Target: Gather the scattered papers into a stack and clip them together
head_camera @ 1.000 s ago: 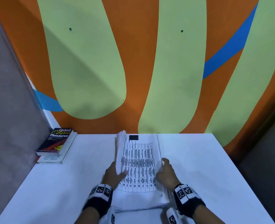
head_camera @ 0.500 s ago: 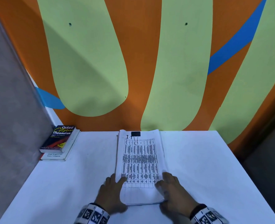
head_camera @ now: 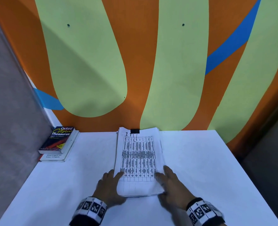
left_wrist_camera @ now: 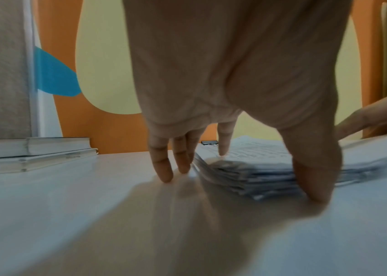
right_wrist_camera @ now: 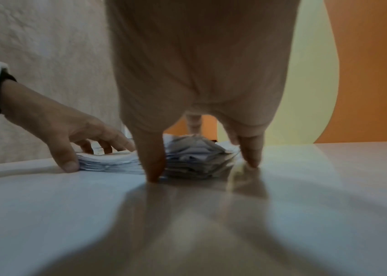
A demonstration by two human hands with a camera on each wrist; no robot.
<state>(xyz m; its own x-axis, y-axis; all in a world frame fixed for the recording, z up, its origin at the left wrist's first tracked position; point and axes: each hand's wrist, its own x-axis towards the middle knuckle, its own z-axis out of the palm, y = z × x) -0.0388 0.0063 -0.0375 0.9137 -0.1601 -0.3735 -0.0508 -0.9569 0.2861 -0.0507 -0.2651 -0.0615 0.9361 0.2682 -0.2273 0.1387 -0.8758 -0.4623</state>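
- Papers are gathered: one stack, lying flat mid-desk, far edge close to the wall, near edge between your hands.
- Black binder clip sits on the far short edge, approx. centred; wire arms folded onto the top sheet. Clipping looks done, in my judgement.
- Your left hand rests at the near-left corner: fingers spread and relaxed, tips on the desk beside the stack's edge, one tip on the top sheet, thumb against the near edge. Nothing gripped.
- Your right hand mirrors it at the near-right corner: fingers straight, tips down on the desk, thumb at the near edge. Released, not grasping.
- Near edge is not flush: right wrist view shows sheets fanned and curled at that corner; left wrist view shows layers stepped.
- No loose sheets seen elsewhere on the desk.
- Two books stacked at far left, well apart from the papers, not involved.
- Est. status: gather + clip complete. Left, if anything: square up the near end, then lift hands off.
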